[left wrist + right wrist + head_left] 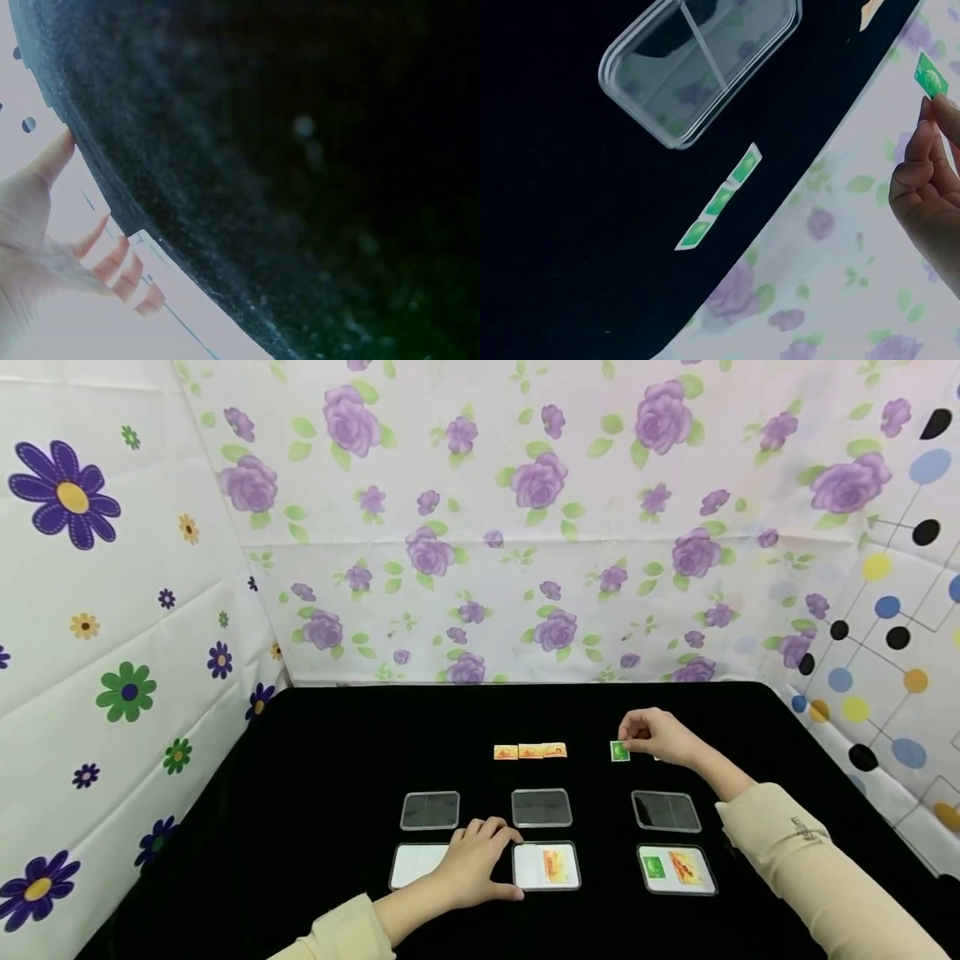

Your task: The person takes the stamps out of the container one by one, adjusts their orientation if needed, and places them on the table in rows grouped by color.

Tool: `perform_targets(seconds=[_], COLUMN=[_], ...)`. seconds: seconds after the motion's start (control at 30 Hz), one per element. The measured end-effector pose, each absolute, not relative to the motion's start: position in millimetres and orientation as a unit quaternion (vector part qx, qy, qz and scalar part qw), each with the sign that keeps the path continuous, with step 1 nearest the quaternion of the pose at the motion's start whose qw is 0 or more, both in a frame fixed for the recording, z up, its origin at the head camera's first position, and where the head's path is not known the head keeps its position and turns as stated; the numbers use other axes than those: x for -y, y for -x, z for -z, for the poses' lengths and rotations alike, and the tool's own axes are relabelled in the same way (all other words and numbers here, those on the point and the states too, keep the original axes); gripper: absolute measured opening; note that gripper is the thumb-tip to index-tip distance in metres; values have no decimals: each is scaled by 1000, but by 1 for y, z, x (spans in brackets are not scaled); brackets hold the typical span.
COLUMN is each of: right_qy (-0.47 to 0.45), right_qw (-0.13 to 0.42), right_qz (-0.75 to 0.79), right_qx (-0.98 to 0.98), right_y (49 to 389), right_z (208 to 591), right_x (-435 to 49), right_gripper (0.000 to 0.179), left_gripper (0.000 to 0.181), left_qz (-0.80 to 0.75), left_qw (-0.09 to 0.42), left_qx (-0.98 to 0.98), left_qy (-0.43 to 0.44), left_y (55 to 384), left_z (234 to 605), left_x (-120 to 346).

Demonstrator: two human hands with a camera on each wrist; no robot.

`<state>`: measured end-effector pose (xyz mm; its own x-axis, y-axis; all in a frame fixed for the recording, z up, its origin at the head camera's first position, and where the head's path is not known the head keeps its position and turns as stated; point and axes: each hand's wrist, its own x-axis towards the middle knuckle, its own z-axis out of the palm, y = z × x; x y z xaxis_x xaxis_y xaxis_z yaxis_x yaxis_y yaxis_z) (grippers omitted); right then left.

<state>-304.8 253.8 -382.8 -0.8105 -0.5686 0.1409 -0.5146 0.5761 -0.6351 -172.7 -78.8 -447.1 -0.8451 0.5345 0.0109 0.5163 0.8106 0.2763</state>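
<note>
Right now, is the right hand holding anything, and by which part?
Yes: the right hand pinches a small green card near one corner.

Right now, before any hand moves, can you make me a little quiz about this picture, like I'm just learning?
1. Pick one. What does the right hand pinch?
a) a green piece
b) an orange piece
c) a see-through case

2. True or false: the front-row case furthest right holds only an orange rectangle.

3. Count: how many orange pieces lie in the row behind the middle see-through case?

Key
1: a.
2: False; the rightmost front case holds a green square beside the orange rectangle.
3: Three.
</note>
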Motion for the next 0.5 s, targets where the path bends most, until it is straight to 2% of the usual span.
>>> perform_targets(seconds=[0.5], right_qy=[246], right_qw=[57], right_qz=[325], right_qx=[-911], right_y=[331], right_z=[411], right_x=[-290], right_gripper=[6], left_gripper=[65], left_qz=[-131], left_qw=[26], left_qx=[-950], left_qy=[-282], left_y=[171], left_z=[448], left_x=[79])
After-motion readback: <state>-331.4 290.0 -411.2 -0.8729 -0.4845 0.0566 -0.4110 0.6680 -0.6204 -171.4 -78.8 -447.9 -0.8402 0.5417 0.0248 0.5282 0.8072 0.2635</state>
